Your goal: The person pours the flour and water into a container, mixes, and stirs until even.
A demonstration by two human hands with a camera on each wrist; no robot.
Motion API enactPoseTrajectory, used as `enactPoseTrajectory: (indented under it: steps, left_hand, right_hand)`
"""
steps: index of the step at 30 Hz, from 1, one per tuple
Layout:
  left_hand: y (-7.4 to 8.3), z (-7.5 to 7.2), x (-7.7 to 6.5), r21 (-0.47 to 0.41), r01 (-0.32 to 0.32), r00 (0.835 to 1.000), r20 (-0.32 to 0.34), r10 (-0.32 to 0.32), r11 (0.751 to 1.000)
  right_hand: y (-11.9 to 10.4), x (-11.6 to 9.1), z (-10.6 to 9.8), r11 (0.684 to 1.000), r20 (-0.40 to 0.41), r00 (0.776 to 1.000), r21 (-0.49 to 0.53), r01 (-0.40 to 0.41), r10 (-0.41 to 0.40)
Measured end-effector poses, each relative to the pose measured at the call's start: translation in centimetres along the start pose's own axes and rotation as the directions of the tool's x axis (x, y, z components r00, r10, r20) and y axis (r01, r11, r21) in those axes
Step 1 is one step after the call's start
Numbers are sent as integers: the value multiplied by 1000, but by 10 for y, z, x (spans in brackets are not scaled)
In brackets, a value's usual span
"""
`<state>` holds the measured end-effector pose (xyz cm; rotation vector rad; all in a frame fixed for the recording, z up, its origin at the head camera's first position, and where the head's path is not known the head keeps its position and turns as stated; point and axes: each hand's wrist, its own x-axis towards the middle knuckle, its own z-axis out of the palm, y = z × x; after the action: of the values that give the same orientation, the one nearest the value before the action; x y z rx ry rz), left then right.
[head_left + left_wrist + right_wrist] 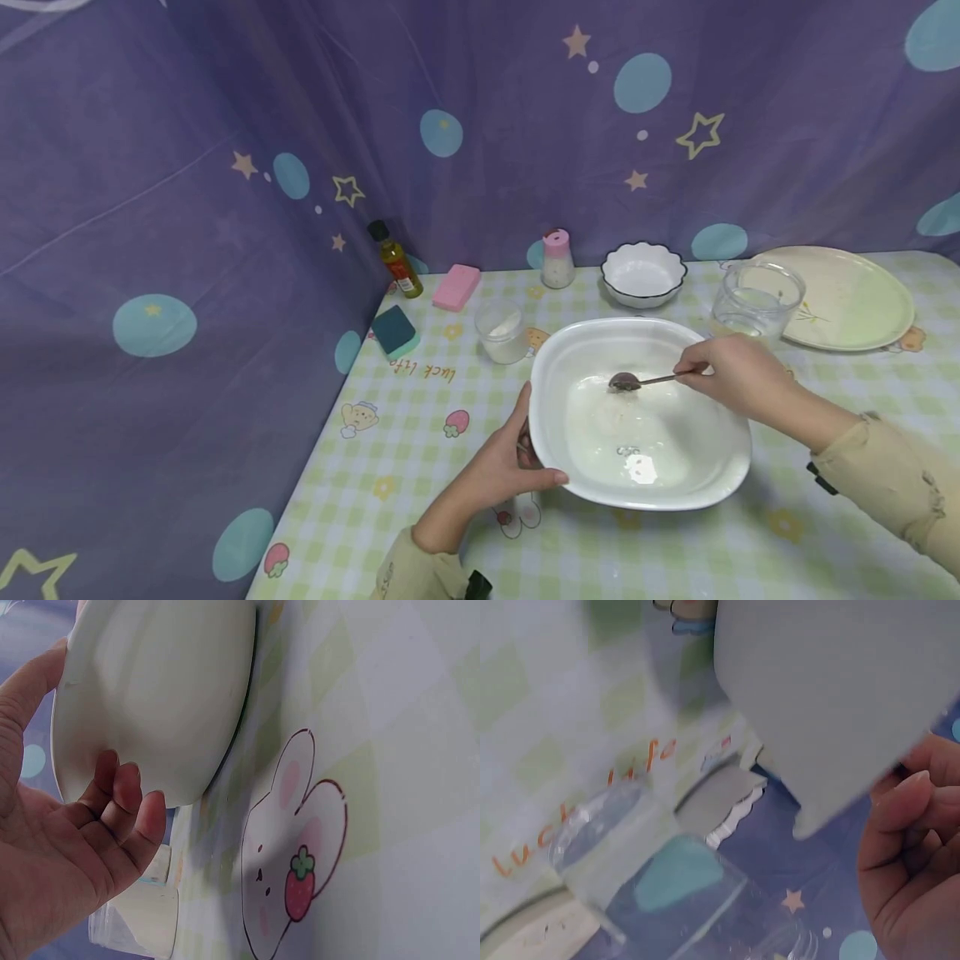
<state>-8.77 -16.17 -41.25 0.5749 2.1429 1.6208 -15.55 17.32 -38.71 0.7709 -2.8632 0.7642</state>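
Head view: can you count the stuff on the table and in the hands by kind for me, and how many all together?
Bowls: 2 (big white bowl, small wavy bowl)
Sponges: 2 (pink sponge, dark sponge)
Clear jars: 2 (little jar, wide jar)
Bottle: 1
Shaker: 1
Plate: 1
Spoon: 1
Total: 10

tablecloth [420,517] | "luck life" (upside down in head view) | bottle label [406,283], bowl mark [628,451]: illegible

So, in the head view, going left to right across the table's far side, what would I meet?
Oil bottle with the dark-topped sponge nearer, pink block, white-filled tub, pink-topped shaker, scalloped bowl, clear jar, pale plate.
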Motion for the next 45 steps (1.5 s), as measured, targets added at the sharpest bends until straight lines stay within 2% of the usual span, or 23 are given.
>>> enactPoseTrajectory:
  steps: [4, 13, 17, 24, 30, 38, 45]
  left_hand:
    - [0, 0, 0, -11, 0, 1000, 0, 0, 1000]
    - [0, 0, 0, -17, -7, 1000, 10, 7, 1000]
    - [0, 0, 0, -30, -11, 1000, 14, 11, 999]
    - [0, 0, 0, -27, -24, 1000, 16, 24, 999]
    - [1, -1, 0, -4, -18, 1000, 12, 18, 1000]
    - [1, -1, 0, 22, -16, 1000, 2, 16, 1000]
    - [1, 0, 0, 19, -10, 1000, 2, 10, 1000]
  right_hand:
    - [5, -4, -10, 999, 32, 999, -35, -13, 14]
    - [13, -13, -28, 999, 151, 988, -42, -18, 24]
    - [12, -16, -33, 1000, 206, 978, -4, -16, 17]
    - [11, -18, -29, 989, 279, 958, 141, 34, -73]
    - [4, -15, -16, 984, 261, 961, 171, 45, -89]
    - [-5, -8, 0, 986, 168, 979, 137, 90, -113]
    - [-11, -1, 9, 990, 140, 988, 133, 43, -62]
